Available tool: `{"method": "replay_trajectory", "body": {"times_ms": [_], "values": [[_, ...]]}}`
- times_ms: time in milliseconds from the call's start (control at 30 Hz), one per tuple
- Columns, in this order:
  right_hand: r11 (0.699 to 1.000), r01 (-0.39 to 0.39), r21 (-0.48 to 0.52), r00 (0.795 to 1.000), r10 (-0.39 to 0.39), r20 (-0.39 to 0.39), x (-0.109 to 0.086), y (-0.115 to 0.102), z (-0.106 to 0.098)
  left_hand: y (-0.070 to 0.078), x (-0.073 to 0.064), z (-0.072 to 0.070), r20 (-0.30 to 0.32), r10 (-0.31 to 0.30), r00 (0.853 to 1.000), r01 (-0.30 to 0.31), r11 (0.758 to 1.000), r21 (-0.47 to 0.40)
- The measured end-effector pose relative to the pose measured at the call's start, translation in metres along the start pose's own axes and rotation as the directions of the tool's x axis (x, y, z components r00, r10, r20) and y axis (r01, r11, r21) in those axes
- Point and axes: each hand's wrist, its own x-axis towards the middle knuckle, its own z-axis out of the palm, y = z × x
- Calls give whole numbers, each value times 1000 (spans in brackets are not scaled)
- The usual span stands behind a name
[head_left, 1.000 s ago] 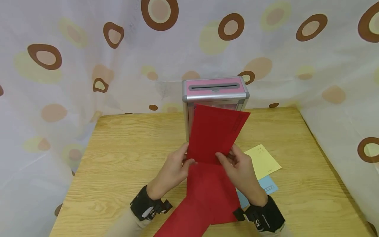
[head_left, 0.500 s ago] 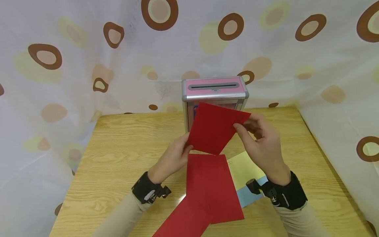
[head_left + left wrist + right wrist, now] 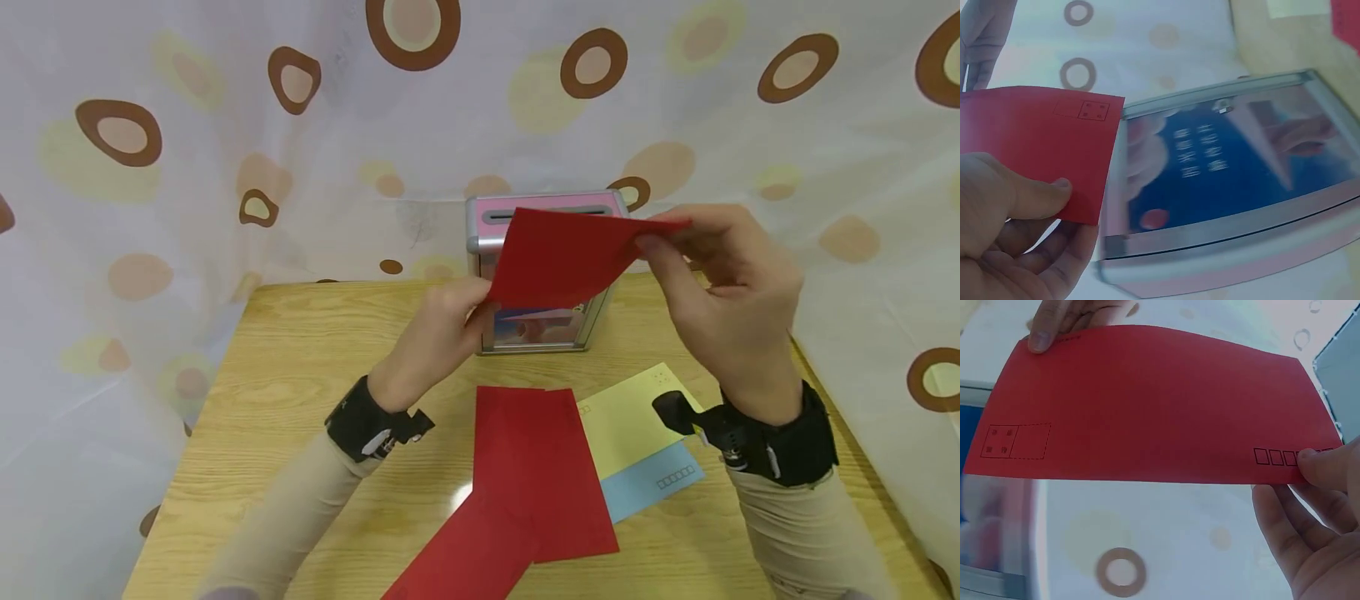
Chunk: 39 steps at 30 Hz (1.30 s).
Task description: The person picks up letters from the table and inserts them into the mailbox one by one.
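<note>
A red envelope (image 3: 570, 258) is held up in front of the pink and silver slotted box (image 3: 487, 204), hiding part of its top and front. My left hand (image 3: 442, 333) pinches the envelope's left end between thumb and fingers. At the other end, my right hand (image 3: 727, 292) pinches a corner, its thumb over the printed postcode squares in the right wrist view. The envelope (image 3: 1166, 406) bows slightly between both hands and shows a dashed stamp frame. In the left wrist view the box (image 3: 1210, 162) has a blue picture panel with white lettering and a small lock.
More red envelopes (image 3: 540, 475) lie overlapping on the wooden table (image 3: 315, 417) near the front. Beside them on the right are a yellow envelope (image 3: 630, 425) and a blue envelope (image 3: 652, 483). A patterned curtain (image 3: 337, 150) hangs behind the box.
The red envelope has risen from above the pile to the height of the box's top and turned more level. My right hand has shifted from its lower edge to the far right corner.
</note>
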Motion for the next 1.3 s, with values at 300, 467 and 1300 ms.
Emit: {"method": "replay_trajectory", "body": {"times_ms": [300,467,1300], "values": [[995,84,52,992,-78,-103,42,-6,-6,9,55,-20,-134,86,987,-79,995,57],[992,71,106,986,-54,-158,52,-1,-4,8,72,-21,-200,92,975,-77,994,83],[998,22,-66,1000,-21,23,47,14,4,-16,78,-8,-252,26,967,11,990,141]]}}
